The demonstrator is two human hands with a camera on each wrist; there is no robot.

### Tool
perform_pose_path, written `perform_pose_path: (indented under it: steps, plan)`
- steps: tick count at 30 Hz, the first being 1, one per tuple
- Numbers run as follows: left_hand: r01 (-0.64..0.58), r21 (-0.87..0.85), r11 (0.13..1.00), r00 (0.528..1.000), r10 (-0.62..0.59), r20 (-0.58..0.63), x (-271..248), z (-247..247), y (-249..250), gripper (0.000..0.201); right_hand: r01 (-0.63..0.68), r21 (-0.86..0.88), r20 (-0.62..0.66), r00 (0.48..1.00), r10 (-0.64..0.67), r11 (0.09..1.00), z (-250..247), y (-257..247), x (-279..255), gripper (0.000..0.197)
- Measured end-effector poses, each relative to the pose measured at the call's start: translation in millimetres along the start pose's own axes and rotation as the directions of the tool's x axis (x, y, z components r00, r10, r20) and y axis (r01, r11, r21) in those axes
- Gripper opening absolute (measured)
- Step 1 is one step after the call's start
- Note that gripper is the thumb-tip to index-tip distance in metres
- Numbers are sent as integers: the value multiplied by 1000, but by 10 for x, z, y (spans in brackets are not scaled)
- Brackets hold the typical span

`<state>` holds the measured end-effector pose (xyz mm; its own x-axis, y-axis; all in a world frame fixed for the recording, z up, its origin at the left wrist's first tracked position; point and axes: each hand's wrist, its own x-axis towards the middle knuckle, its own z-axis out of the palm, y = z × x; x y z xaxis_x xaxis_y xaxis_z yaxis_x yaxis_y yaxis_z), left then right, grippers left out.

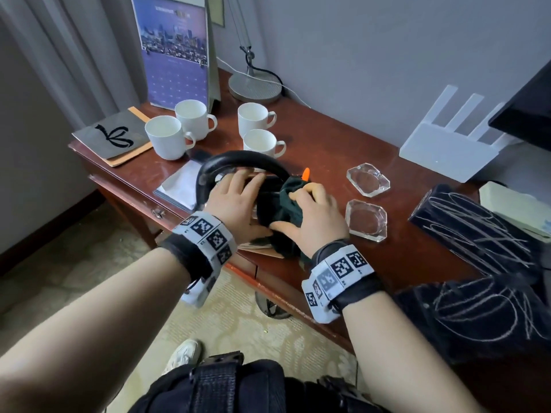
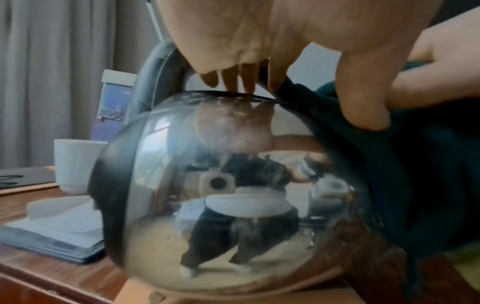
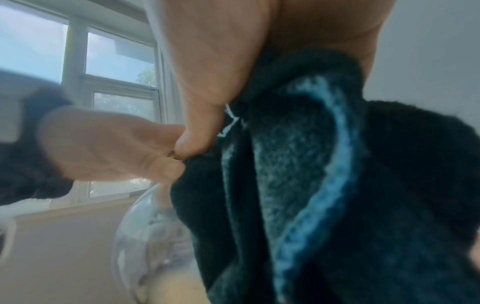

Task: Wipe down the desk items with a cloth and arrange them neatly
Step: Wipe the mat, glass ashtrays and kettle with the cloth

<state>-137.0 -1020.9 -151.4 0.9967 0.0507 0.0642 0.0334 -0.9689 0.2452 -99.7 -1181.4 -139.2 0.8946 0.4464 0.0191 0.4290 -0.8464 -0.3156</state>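
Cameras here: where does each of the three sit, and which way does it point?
Head: worn on the head, looking down at the desk; shows both forearms, left hand on the kettle, right hand gripping the cloth.
Left wrist: looks along the fingers at the kettle.
Right wrist: looks along the thumb into the cloth.
All three share the cloth.

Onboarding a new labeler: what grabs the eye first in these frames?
Centre front of the desk: a shiny metal kettle with a black arched handle, the left hand resting on its top while the right hand presses a dark green cloth against its side. Behind it stand four white mugs; to the right, two glass ashtrays.
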Motion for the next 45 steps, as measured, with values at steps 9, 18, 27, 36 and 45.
perform_pose_path:
  steps: [9, 18, 27, 36, 45]
  plan:
    - [139, 179, 974, 982, -159, 106, 57, 101, 46, 128, -174, 438, -239, 923, 301, 882, -331, 816, -215, 29]
    - [140, 151, 979, 985, -154, 82, 78, 90, 42, 126, 79, 218, -195, 980, -36, 973, -233, 474, 90, 34]
    - [134, 80, 988, 986, -141, 90, 148, 62, -20, 124, 170, -3, 55, 984, -170, 985, 96, 508, -184, 23]
    - [106, 59, 993, 989, -112, 100, 198, 44, -76, 123, -66, 159, 71, 996, 55, 985, -105, 405, 59, 39]
    - [-148, -259, 954, 975, 97, -202, -164, 53, -500, 45, -177, 269, 141, 980, 144, 947, 28, 360, 61, 38]
